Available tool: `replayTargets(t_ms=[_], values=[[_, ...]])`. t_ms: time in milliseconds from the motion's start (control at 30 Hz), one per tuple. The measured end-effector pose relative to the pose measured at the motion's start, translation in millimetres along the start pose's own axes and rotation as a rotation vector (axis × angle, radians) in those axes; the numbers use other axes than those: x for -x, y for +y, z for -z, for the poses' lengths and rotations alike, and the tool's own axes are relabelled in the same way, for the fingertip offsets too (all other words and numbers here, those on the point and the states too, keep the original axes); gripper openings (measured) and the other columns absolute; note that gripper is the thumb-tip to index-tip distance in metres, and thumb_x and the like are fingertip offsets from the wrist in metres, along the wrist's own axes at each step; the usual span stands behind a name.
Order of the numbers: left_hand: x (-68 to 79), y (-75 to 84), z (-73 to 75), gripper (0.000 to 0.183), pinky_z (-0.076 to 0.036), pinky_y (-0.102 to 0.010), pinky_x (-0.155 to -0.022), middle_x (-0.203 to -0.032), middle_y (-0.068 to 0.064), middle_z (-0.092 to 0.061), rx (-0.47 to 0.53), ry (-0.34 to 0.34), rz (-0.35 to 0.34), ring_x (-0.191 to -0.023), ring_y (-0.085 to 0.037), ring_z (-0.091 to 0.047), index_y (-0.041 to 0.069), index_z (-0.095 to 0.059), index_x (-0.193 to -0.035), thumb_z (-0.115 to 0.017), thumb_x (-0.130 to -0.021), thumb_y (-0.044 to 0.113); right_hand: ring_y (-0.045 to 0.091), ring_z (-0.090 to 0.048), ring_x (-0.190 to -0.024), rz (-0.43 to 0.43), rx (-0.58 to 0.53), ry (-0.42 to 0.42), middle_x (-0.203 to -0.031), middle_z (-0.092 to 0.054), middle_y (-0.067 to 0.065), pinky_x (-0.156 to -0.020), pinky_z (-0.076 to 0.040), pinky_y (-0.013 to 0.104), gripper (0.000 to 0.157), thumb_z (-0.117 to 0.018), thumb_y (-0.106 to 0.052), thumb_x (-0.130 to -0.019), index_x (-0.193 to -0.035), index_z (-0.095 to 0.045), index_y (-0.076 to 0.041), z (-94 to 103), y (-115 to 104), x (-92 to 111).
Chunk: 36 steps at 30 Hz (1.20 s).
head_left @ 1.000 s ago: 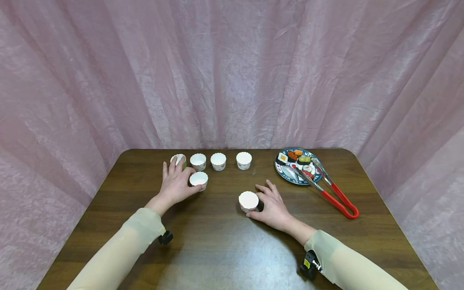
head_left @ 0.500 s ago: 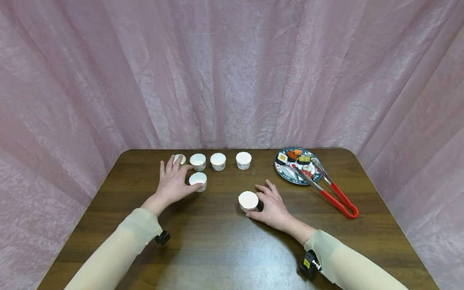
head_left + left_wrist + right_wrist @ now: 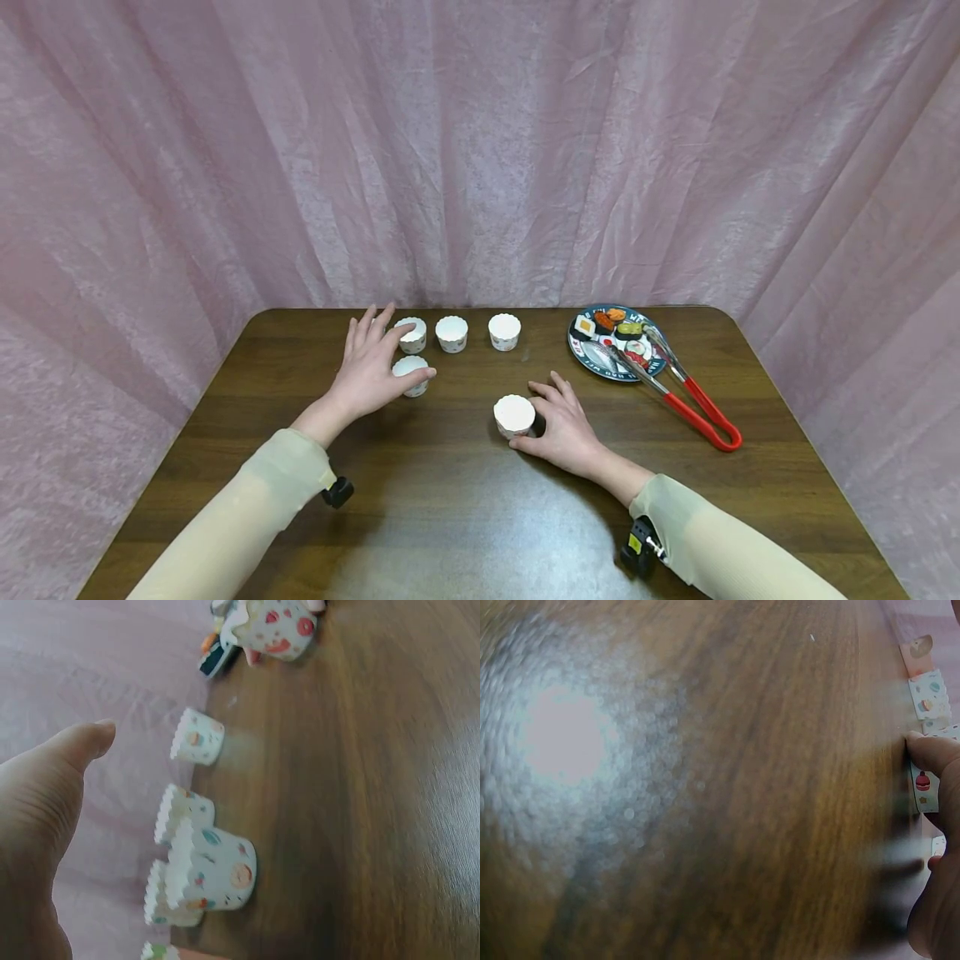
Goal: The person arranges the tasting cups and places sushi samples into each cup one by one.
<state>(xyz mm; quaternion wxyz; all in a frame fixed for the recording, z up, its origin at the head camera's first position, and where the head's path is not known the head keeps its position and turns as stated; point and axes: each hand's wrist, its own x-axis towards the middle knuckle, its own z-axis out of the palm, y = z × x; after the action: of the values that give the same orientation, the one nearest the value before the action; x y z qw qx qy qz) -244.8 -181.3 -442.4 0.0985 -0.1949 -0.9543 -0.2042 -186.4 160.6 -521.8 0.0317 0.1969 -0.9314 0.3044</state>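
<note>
My left hand [image 3: 363, 379] is spread over a white paper baking cup [image 3: 417, 388] at the front left, fingers stretched away and thumb passing in front of it. In the left wrist view the thumb [image 3: 86, 746] is well apart from that cup, which shows a small coloured print. Lower right, my right hand [image 3: 562, 429] pinches another baking cup [image 3: 513, 434] between thumb and forefinger, on the wooden table. Its printed side [image 3: 924, 787] shows beside the fingers in the right wrist view.
Baking cups line the back edge: one [image 3: 413, 343] partly behind my left fingers, then a second [image 3: 452, 346] and a third [image 3: 504, 342]. Red-handled tongs [image 3: 701, 417] lie across a patterned plate [image 3: 576, 354] holding several sushi pieces. A pink curtain [image 3: 480, 167] hangs behind the table.
My left hand has come off the front left cup, and its fingers have swung right and spread, hiding the leftmost back cup. My right hand has stayed still on its cup.
</note>
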Motion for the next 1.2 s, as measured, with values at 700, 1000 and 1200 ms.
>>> replayTargets(t_ms=[700, 1000, 1200], values=[[0.1, 36.6, 4.7, 0.087, 0.0, -0.063, -0.12, -0.171, -0.005, -0.012, 0.134, -0.05, -0.131, -0.156, -0.026, 0.007, 0.019, -0.048, -0.152, -0.075, -0.084, 0.065, 0.042, -0.018, -0.152, -0.003, 0.007, -0.002, -0.151, -0.05, 0.013, -0.119, -0.013, 0.065, 0.055, -0.089, -0.047, -0.075, -0.116, -0.074, -0.014, -0.9, 1.7, -1.4], [-0.4, 57.8, -4.4, 0.087, -0.011, -0.066, -0.119, -0.17, 0.0, -0.013, 0.17, -0.109, -0.183, -0.156, -0.025, 0.005, 0.022, -0.047, -0.152, -0.074, -0.083, 0.067, 0.041, -0.016, -0.153, -0.013, 0.015, -0.009, -0.152, -0.049, 0.012, -0.118, -0.014, 0.067, 0.053, -0.088, -0.048, -0.076, -0.116, -0.074, -0.015, -0.6, 2.2, -0.4], [0.8, 70.6, -14.8, 0.087, -0.017, -0.067, -0.117, -0.17, -0.002, -0.015, 0.21, -0.161, -0.227, -0.157, -0.027, 0.0, 0.023, -0.048, -0.152, -0.077, -0.082, 0.065, 0.041, -0.015, -0.153, -0.015, 0.014, -0.009, -0.152, -0.049, 0.013, -0.117, -0.014, 0.068, 0.049, -0.088, -0.047, -0.076, -0.112, -0.074, -0.017, -1.9, 3.1, -0.8]])
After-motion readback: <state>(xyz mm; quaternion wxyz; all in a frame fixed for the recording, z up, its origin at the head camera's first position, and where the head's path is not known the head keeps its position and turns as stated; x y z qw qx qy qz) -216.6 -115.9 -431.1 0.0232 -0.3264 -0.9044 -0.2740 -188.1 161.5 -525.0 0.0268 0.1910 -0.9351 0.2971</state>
